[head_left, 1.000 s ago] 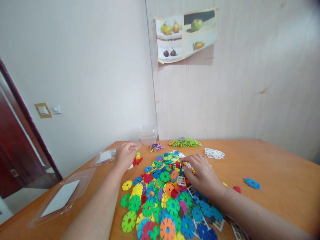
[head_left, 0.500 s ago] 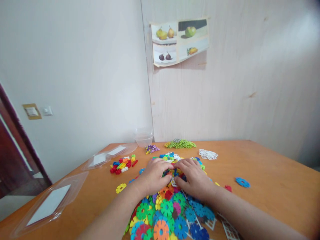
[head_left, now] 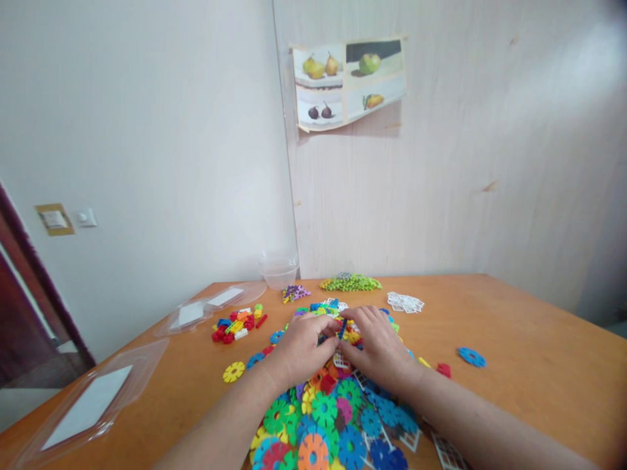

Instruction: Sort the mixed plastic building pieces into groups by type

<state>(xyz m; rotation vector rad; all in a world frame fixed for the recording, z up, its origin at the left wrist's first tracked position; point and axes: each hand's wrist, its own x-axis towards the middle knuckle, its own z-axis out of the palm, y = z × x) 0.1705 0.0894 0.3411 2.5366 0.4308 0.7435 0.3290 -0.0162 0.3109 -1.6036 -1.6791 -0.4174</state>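
Observation:
Both my hands are over a heap of mixed plastic toy pieces in the middle of the table. My right hand (head_left: 379,349) has its thumb and index finger at the two ends of a dark blue toothed strip (head_left: 343,328). My left hand (head_left: 304,346) faces it, thumb and index finger curled close together beside the strip; what lies between them is mostly hidden. Below the hands are notched flower discs, among them an orange disc (head_left: 313,452) and a green disc (head_left: 324,408). A white lattice piece (head_left: 341,360) lies just under the fingertips.
Sorted piles lie around: coloured building bricks (head_left: 238,325), purple pieces (head_left: 295,293), green pieces (head_left: 351,282) and white lattice pieces (head_left: 405,302). A blue disc (head_left: 471,356) lies right. Clear bowls (head_left: 279,269) stand by the wall; plastic lids (head_left: 149,365) line the left edge.
My fingertips have come a little closer together over the heap, and the dark blue strip now shows upright between them. The view has shifted slightly.

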